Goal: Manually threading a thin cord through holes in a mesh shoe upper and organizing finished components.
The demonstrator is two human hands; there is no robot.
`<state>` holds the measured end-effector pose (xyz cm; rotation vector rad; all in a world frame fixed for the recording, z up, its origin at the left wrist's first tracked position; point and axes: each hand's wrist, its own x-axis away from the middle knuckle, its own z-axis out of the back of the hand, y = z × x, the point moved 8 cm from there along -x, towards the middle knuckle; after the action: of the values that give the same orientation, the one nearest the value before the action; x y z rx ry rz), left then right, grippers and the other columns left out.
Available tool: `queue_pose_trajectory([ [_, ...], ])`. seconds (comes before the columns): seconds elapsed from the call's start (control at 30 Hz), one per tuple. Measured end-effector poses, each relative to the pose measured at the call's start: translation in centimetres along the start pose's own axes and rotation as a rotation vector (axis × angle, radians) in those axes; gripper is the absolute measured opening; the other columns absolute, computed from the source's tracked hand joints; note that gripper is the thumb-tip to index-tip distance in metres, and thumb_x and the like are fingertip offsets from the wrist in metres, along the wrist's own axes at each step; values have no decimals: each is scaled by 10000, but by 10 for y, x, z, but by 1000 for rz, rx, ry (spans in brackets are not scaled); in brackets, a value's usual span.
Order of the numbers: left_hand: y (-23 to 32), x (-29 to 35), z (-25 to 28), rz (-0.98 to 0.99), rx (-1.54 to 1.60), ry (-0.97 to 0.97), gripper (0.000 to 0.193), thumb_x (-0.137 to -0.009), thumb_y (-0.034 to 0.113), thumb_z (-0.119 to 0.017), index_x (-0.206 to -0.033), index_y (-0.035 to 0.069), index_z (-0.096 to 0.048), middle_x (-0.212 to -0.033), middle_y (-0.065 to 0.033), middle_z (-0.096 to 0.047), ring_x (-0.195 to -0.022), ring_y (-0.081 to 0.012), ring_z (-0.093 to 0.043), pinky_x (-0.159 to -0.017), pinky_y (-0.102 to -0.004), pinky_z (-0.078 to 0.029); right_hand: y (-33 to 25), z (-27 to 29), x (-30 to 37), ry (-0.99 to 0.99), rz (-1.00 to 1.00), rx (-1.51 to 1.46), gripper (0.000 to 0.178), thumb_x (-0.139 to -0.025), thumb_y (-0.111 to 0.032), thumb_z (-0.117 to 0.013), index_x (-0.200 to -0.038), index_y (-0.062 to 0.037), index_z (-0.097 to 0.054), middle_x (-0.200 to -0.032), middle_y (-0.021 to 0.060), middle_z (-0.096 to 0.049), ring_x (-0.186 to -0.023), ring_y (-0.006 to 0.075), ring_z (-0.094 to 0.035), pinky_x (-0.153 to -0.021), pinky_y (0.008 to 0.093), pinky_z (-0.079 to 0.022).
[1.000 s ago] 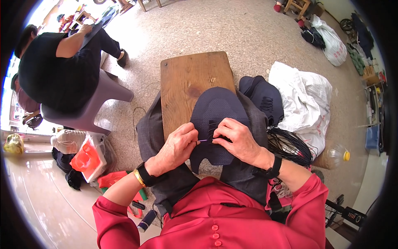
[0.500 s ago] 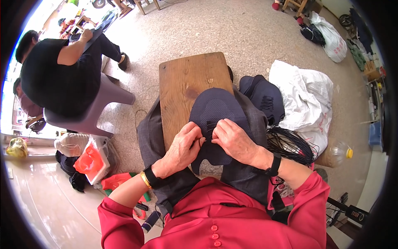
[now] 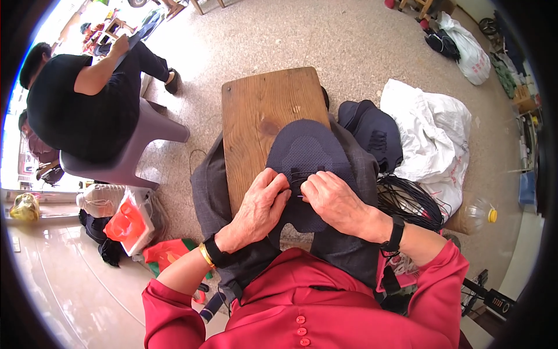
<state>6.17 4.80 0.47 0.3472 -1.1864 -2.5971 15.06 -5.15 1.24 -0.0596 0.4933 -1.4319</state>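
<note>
Two bare hands work close together without touching over a dark navy shoe upper (image 3: 309,136), which lies flat across the near end of a wooden board (image 3: 247,116) and over the sitter's lap. The right hand (image 3: 337,202) has thumb and fingertips pinched at the thin dark lace (image 3: 300,173), where a small pale tip (image 3: 300,196) shows beside them. The left hand (image 3: 260,202) sits at the upper's left side, fingers drawn in toward the middle; whether they clasp fabric or lace cannot be told.

The upper looks light, thin and soft, with a textured, mesh-like face that should not be slippery. It would likely bend or pucker if tugged by one edge, though it hardly seems fragile. The firmer-looking strips beside the lacing are probably the best place to steady it; the lace, limp and slim, is better pinched close behind its tip.

Just beyond the right knee, more navy uppers (image 3: 376,136) lie on the floor, near a coil of black cords (image 3: 410,203) and a crumpled white sack (image 3: 430,125). At left, a person in black (image 3: 72,110) sits on a greyish-purple stool (image 3: 154,131).
</note>
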Motion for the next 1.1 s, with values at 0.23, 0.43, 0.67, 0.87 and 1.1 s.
queue_pose_trajectory([
  [0.23, 5, -3, -1, 8, 34, -68, 352, -814, 42, -751, -1121, 27, -580, -1017, -137, -505, -916, -304, -546, -799, -379, -501, 7, 4, -2, -42, 11, -155, 116, -846, -37, -624, -948, -24, -569, -879, 124, -580, -869, 288, -604, -810, 399, -498],
  [0.43, 10, -9, -2, 96, 149, -118, 409, -777, 27, -783, -1129, 30, -573, -1039, -135, -505, -963, -306, -542, -823, -385, -509, 14, 6, 1, -113, -8, -261, 180, -809, 10, -643, -974, -15, -578, -895, 131, -587, -891, 303, -611, -832, 407, -492],
  [0.67, 6, -9, -8, 91, 52, -117, 437, -743, 3, -810, -1101, 33, -560, -1029, -131, -501, -966, -312, -549, -821, -385, -511, 18, 9, 0, -149, 34, -271, 209, -783, 30, -643, -976, -18, -579, -892, 121, -582, -893, 300, -609, -843, 401, -485],
  [0.87, 7, -13, -10, 129, 56, -125, 436, -745, 2, -820, -1092, 34, -557, -1027, -132, -500, -946, -312, -553, -807, -380, -513, 26, 12, 2, -172, 46, -329, 216, -767, 32, -647, -967, -14, -578, -879, 120, -577, -882, 303, -608, -848, 400, -491],
  [1.1, 13, -16, -15, 166, 88, -131, 437, -747, -21, -805, -1095, 30, -544, -1015, -156, -489, -961, -355, -525, -814, -427, -473, 32, 17, 4, -124, 36, -367, 163, -813, 3, -642, -960, -17, -574, -867, 126, -582, -881, 308, -613, -835, 404, -493],
])
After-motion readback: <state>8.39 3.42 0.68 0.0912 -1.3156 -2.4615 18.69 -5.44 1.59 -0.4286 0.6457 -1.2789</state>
